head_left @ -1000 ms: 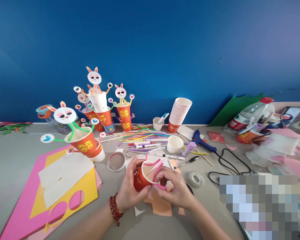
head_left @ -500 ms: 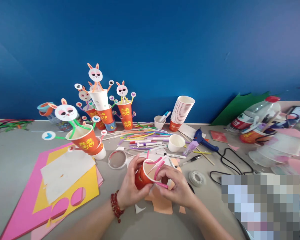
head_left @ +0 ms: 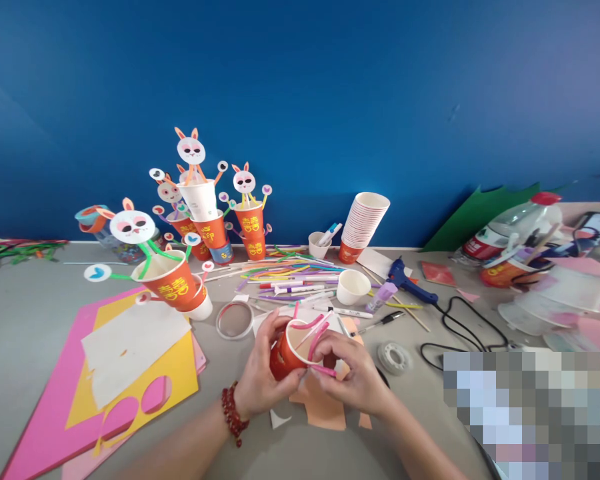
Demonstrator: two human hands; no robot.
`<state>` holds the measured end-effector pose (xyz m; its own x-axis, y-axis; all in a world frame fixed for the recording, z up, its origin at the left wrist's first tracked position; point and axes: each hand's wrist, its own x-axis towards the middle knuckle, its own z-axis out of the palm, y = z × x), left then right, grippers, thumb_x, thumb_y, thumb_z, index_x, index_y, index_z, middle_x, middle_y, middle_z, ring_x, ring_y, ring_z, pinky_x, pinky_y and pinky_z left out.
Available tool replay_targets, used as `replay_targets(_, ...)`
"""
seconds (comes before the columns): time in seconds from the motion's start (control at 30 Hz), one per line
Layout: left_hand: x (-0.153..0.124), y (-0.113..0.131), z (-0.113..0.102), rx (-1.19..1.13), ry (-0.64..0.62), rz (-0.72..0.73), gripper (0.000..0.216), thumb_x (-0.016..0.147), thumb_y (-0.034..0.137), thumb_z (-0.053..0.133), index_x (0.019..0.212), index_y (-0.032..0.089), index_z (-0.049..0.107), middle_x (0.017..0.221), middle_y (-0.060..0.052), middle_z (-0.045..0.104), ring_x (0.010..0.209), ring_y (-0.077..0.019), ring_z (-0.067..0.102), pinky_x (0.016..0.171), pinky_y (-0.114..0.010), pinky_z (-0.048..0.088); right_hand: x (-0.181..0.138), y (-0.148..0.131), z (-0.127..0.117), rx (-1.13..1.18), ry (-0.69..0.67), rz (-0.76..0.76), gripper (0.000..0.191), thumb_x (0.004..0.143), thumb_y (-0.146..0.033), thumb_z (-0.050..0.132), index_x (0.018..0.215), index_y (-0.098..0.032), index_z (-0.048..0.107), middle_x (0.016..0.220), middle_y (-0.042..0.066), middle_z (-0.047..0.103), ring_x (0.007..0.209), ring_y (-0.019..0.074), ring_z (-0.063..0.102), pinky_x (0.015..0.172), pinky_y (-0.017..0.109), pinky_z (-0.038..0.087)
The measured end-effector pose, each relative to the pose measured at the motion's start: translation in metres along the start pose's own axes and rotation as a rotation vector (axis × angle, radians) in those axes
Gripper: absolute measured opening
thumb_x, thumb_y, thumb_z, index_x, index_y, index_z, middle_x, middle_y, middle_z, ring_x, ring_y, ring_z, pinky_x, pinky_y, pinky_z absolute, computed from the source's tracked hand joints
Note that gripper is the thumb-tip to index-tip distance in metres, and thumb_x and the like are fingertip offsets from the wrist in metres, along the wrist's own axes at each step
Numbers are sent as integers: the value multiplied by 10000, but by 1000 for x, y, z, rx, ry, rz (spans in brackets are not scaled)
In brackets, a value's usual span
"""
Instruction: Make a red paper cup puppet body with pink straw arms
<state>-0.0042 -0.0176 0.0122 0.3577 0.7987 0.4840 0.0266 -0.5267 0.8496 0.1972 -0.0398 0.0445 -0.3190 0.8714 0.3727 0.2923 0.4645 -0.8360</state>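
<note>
An orange paper cup (head_left: 284,355) with a white inside is held low over the grey table, its mouth tilted toward me. My left hand (head_left: 260,380), with a red bead bracelet at the wrist, is wrapped round the cup's left side. My right hand (head_left: 353,377) pinches a pink straw (head_left: 319,337) that pokes through the cup's right wall. Other pink straw pieces cross the cup's mouth. Orange paper scraps (head_left: 325,410) lie under both hands.
Finished bunny cups (head_left: 170,280) stand at the left and back. Pink and yellow foam sheets (head_left: 130,387) lie at the left. Coloured straws and pens (head_left: 290,277), a cup stack (head_left: 363,227), a blue glue gun (head_left: 405,277), a tape roll (head_left: 393,357) and a bottle (head_left: 515,230) crowd the middle and right.
Since a second ago the view shifted slightly and my right fingers slid a little along the pink straw. Both hands keep hold of the cup in the same spot.
</note>
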Motion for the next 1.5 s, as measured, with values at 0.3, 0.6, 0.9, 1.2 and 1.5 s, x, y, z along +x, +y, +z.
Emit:
replay_targets(0.3, 2, 3, 1, -12, 8, 0, 879, 816, 211, 671, 1520, 261, 148, 1376, -150, 466, 1272, -322, 522, 1050, -511, 465, 1, -1, 1, -21, 22, -10, 174, 711, -82, 619, 807, -221, 579, 788, -5, 630, 584, 110, 558, 544, 213, 468)
replay_targets(0.6, 0, -1, 1, 2, 3, -12, 887, 819, 228, 675, 1524, 250, 137, 1394, -161, 456, 1286, -331, 511, 1045, -522, 470, 1, -2, 1, -27, 24, 16, 171, 705, -79, 611, 797, -221, 581, 772, -7, 626, 581, 113, 561, 537, 213, 469)
replay_targets(0.9, 0, 0, 2, 7, 4, -5, 890, 810, 185, 667, 1524, 255, 141, 1390, -157, 447, 1288, -327, 501, 1070, -532, 437, 1, -2, 1, -34, 21, -9, 167, 718, -86, 616, 800, -223, 566, 774, -9, 623, 577, 107, 548, 546, 216, 460)
replay_targets(1.2, -1, -1, 1, 12, 7, -5, 892, 808, 195, 670, 1522, 258, 139, 1390, -149, 453, 1294, -326, 497, 1071, -526, 438, 2, -3, 2, -38, 29, 1, 138, 738, -114, 631, 801, -220, 571, 765, -6, 617, 582, 111, 553, 537, 217, 445)
replay_targets(1.5, -1, -1, 1, -6, 10, 1, 895, 800, 153, 658, 1523, 254, 141, 1394, -146, 446, 1284, -312, 508, 1070, -491, 448, 1, 0, 3, -45, 30, 0, 159, 725, -92, 619, 802, -220, 565, 767, -14, 618, 578, 105, 551, 547, 214, 442)
